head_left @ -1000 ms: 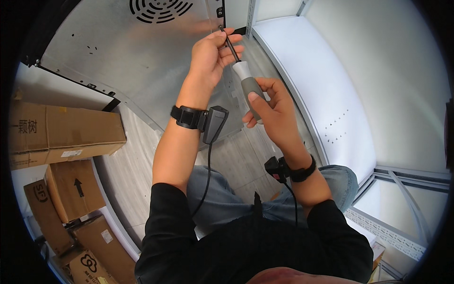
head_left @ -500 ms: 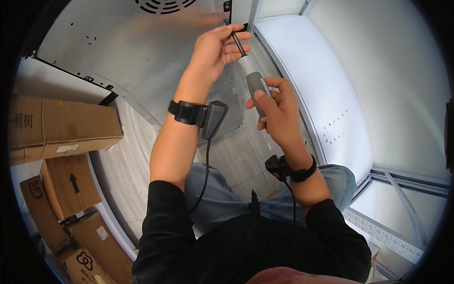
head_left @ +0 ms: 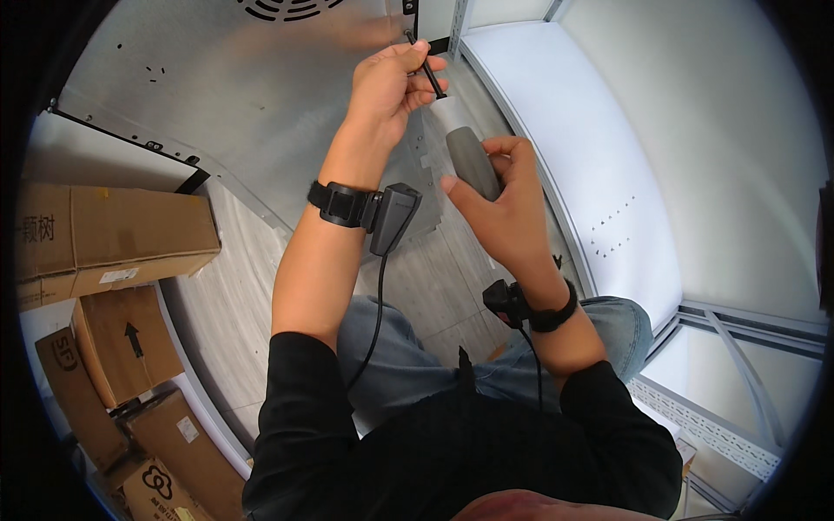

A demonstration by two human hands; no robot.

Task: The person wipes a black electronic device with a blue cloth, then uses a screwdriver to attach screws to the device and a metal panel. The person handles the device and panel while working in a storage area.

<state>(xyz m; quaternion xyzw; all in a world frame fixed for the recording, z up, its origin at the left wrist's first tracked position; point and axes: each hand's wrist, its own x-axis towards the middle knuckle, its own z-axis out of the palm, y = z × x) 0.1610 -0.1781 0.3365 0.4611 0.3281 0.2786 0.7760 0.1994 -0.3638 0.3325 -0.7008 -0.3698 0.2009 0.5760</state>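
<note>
A screwdriver with a thick grey handle, a pale collar and a slim dark shaft slants up to the edge of a metal panel. My left hand pinches the shaft close to its tip, thumb and index finger pressed on it, the other fingers loosely curled. The tip meets the panel's right edge near a small fastener; the exact contact is too small to make out. Around the lower end of the handle is my right hand, thumb on the left side and fingers on the right, partly hidden behind it.
Cardboard boxes are stacked on the left. A long white panel in a metal frame runs along the right, with a perforated metal rail at the lower right. Both wrists wear strapped devices with cables. Pale wood-look floor lies below.
My right hand has turned around the handle, its thumb shifting from the top of the grip to the left side. My left hand keeps its pinch on the shaft. The view has shifted slightly.
</note>
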